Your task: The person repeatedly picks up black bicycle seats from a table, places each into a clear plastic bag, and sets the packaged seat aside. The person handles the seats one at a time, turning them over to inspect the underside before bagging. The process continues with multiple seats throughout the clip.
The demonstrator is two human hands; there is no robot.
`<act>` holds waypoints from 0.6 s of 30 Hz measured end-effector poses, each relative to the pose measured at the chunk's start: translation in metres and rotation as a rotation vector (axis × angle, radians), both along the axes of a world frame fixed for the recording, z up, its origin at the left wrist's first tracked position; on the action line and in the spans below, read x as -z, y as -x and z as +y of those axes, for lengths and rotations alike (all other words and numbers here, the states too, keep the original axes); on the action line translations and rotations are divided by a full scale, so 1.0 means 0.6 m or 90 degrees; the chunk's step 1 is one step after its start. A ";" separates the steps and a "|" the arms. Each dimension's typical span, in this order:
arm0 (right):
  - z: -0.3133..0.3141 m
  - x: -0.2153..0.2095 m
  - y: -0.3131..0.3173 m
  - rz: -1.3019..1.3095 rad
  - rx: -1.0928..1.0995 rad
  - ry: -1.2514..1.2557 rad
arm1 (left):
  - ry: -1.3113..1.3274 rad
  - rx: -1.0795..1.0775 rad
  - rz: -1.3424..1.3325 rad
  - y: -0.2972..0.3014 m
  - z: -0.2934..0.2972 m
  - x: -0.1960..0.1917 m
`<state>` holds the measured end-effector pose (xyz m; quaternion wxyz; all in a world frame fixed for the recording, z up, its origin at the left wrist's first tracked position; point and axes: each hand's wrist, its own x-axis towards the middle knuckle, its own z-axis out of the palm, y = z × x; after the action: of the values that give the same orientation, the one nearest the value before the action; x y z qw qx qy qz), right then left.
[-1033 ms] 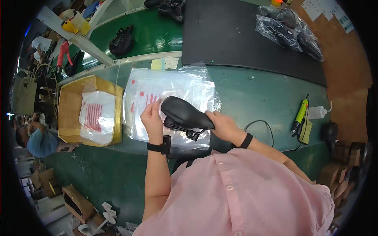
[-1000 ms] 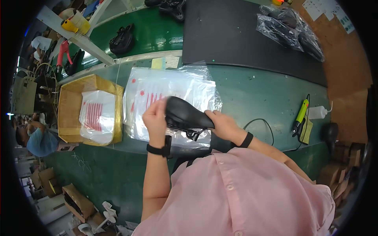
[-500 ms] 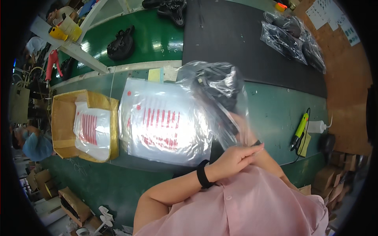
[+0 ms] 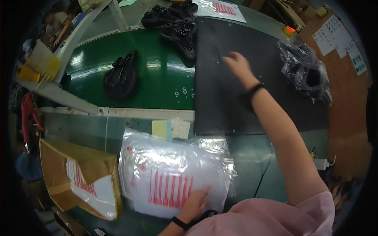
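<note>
The left hand (image 4: pixel 195 202), grip loosely spread, lies on the plastic bags (image 4: pixel 157 167), likely steadying them; the right hand (image 4: pixel 238 67), empty, fingers parted, hangs over the black mat (image 4: pixel 226 108)

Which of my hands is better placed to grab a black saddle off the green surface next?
Probably your right hand: it is extended over the dark mat, looks empty, and is nearer the closest black saddle. Your left hand is lower down, at the plastic bags.

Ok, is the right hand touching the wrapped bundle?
Apart: the head view shows dark mat between the right hand and the wrapped bundle.
</note>
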<state>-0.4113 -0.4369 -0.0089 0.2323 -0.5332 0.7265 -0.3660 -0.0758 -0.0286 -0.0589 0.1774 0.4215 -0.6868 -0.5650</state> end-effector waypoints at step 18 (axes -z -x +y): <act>0.133 -0.075 -0.123 -1.208 -0.346 -0.338 | -0.063 -0.093 -0.002 -0.002 0.009 0.024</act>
<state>-0.3374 -0.3572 0.0359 0.8978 -0.1012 0.1552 -0.3995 -0.0749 -0.0230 -0.0733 0.1957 0.4795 -0.6257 -0.5833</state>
